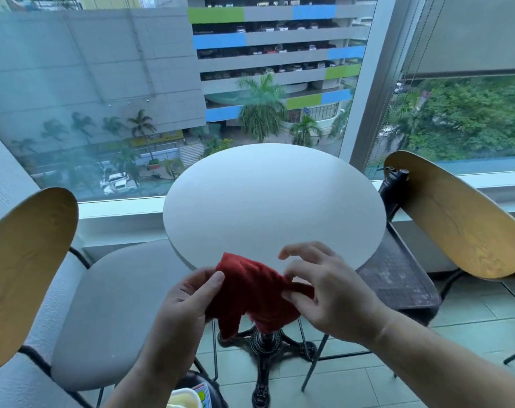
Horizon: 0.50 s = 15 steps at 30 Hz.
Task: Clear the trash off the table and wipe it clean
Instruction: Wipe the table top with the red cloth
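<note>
Both hands, left hand point(188, 293) and right hand point(324, 295), fingers pinching red cloth point(256, 293) at lower centre, likely bunching it to wipe the bare counter point(274, 201).

The round table point(274, 201) has its whole white top bare and open to a sweep from the near edge. A chair point(103, 304) stands close against the table's left side, and another chair point(456, 219) crowds its right, with a dark bottle point(393, 184) just past the right rim. Behind the table the window point(132, 98) closes off the far side.
</note>
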Each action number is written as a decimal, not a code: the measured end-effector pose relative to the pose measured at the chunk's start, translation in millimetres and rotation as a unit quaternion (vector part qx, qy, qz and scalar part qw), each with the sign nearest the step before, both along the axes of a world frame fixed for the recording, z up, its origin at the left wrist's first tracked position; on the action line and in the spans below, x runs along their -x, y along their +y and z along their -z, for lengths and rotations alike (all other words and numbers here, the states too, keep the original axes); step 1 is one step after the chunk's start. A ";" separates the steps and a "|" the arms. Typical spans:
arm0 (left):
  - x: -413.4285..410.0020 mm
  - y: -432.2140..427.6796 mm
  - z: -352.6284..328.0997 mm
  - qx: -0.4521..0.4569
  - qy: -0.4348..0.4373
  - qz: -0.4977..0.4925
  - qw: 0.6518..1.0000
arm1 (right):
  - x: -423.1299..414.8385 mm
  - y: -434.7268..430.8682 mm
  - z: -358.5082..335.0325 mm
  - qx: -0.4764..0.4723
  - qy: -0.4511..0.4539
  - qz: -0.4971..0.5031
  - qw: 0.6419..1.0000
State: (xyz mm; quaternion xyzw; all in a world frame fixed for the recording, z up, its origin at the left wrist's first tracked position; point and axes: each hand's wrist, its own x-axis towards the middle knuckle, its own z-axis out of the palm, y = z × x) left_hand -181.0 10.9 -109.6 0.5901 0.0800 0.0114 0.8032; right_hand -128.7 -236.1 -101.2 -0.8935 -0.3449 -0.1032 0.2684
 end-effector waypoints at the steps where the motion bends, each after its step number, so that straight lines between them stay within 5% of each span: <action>1: 0.4 -6.2 -3.3 -0.007 -0.012 -0.005 1.000 | 2.2 -2.0 -1.8 -0.021 0.017 0.002 1.000; 6: -0.6 -39.9 -23.6 0.012 -0.059 -0.015 0.998 | 6.2 -39.9 -19.4 -0.252 0.246 0.021 0.936; 10: -6.7 -94.1 -36.9 0.020 -0.079 -0.019 0.997 | 3.6 -88.3 -38.8 -0.475 0.409 0.012 0.779; 12: -11.9 -129.0 -42.0 0.023 -0.079 -0.025 0.996 | 0.3 -121.5 -40.9 -0.484 0.471 -0.013 0.737; 15: -21.2 -178.4 -42.3 0.015 -0.071 -0.035 0.997 | 0.2 -170.7 -31.0 -0.461 0.491 0.001 0.739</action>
